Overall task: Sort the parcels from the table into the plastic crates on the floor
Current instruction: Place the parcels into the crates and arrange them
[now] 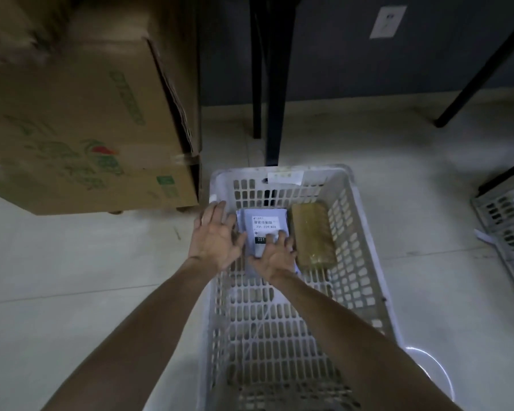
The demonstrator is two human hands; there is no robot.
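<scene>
A white plastic crate (365,256) stands on the floor in front of me. Inside it lies a grey parcel (263,222) with a barcode label, and beside it on the right a brown taped parcel (312,235). My left hand (217,235) is spread flat with straight fingers at the grey parcel's left edge, over the crate's left wall. My right hand (275,253) rests on the near part of the grey parcel, its fingers bent down onto the label. The parcel's near end is hidden under that hand.
A large cardboard box (80,129) stands at the left, close to the crate. Black table legs (272,84) rise behind the crate, and another leg (481,72) slants at right. A second crate (508,229) shows at the right edge. Pale tiled floor surrounds everything.
</scene>
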